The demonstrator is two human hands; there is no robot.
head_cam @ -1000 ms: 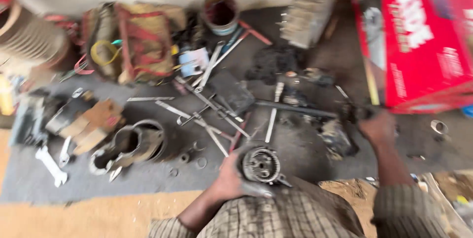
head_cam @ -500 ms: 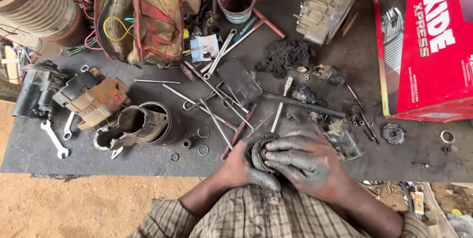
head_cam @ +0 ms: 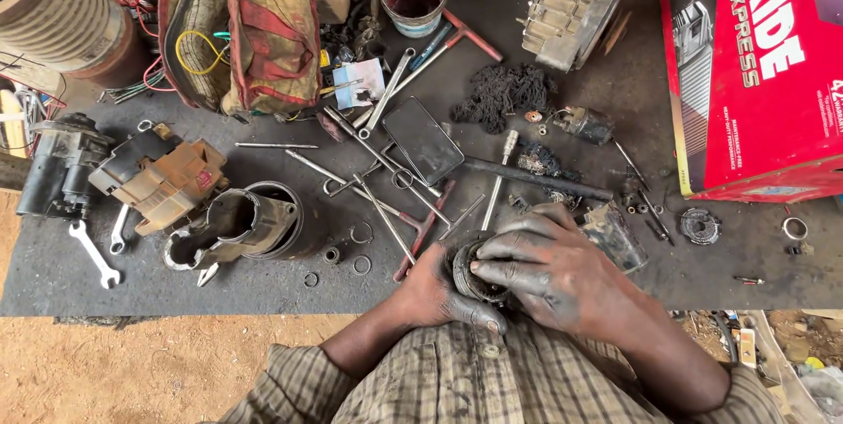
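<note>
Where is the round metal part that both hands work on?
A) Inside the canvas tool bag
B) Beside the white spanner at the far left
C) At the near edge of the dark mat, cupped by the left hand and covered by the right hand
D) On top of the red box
C: the round metal part sits at the near edge of the dark mat, with the left hand cupping it and the right hand over it.

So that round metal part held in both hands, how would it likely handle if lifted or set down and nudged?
The round metal part looks like solid metal, so probably stiff and heavy for its size. The left hand and right hand are smeared dark and greasy, so it may be slippery. Being cylindrical, it could roll if laid on its side on the mat.
</note>
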